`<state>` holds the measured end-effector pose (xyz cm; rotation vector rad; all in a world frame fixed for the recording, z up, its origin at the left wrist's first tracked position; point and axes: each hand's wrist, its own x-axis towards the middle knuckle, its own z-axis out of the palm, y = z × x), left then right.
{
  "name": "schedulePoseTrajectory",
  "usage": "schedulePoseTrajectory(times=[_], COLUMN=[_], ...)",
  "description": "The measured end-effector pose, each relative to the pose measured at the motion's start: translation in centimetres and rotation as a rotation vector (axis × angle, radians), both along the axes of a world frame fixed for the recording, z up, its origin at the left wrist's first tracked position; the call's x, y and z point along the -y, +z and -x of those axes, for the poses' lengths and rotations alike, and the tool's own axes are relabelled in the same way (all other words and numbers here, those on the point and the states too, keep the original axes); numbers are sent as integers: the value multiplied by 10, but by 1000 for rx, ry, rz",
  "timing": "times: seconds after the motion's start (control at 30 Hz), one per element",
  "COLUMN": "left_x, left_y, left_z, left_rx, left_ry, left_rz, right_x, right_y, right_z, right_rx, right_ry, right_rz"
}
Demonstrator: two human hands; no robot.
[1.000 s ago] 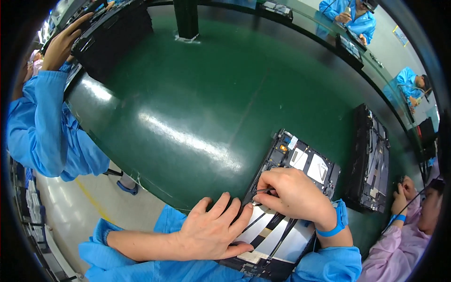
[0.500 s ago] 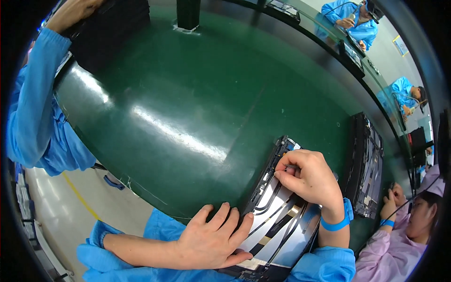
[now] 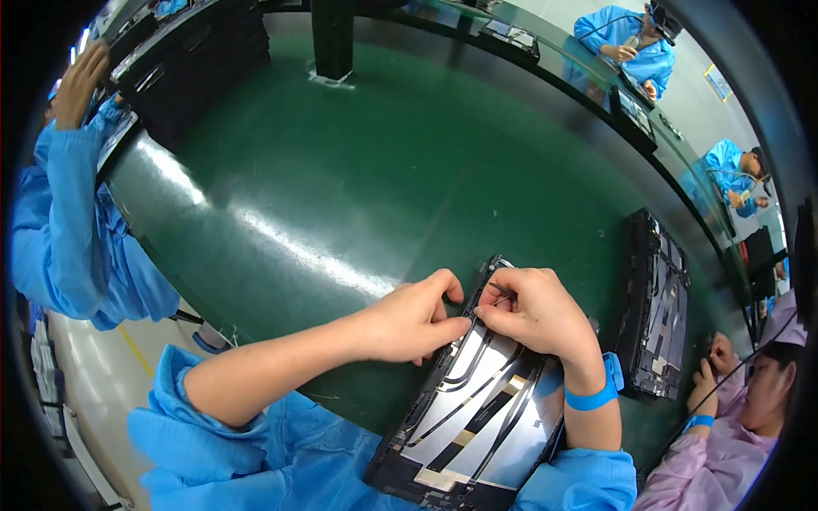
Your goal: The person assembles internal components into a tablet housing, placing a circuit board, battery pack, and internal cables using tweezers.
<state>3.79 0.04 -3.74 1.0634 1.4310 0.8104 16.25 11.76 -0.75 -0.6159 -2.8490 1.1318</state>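
An opened flat electronic device (image 3: pixel 477 422) lies at the near edge of the green table, its silver plate crossed by black cables. Over its far end, my right hand (image 3: pixel 538 317) is closed in a pinch. A thin dark piece shows between those fingers, too small to name. My left hand (image 3: pixel 405 322) is at the device's left edge, close to the right fingertips. Its fingers are bent, with the thumb on the black frame and the index finger at the outer side. The lower fingers are partly hidden. A blue band (image 3: pixel 596 387) circles my right wrist.
A second opened device (image 3: pixel 658 307) lies to the right. Beyond it sits a co-worker in pink (image 3: pixel 716 451). At the left, a co-worker's blue sleeve (image 3: pixel 72 187) is beside a dark stack (image 3: pixel 200 68). A dark post (image 3: pixel 332 38) stands at the back, near a raised rail.
My left hand has lifted from lying spread on the device's lower left and moved up to its far left edge, fingers now bent. My right hand stays pinched, shifted slightly left.
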Motion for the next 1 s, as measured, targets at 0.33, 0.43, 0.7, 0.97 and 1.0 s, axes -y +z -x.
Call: schedulePoseTrajectory(times=[0.33, 0.43, 0.7, 0.97, 1.0], left_x=[-15, -15, -12, -12, -13], left_y=[12, 13, 11, 8, 10], left_z=[0, -3, -6, -2, -3], left_rx=[67, 53, 23, 58, 49], left_ry=[-1, 8, 59, 32, 26], left_rz=[132, 139, 83, 67, 63], right_x=[-7, -8, 6, 13, 16], right_y=[-3, -1, 33, 23, 17], right_z=[0, -2, -22, -38, -39], right_rx=[-107, -87, -195, -107, -153], right_ry=[65, 64, -63, 281, 304], right_rz=[-42, -15, -322, -74, -87])
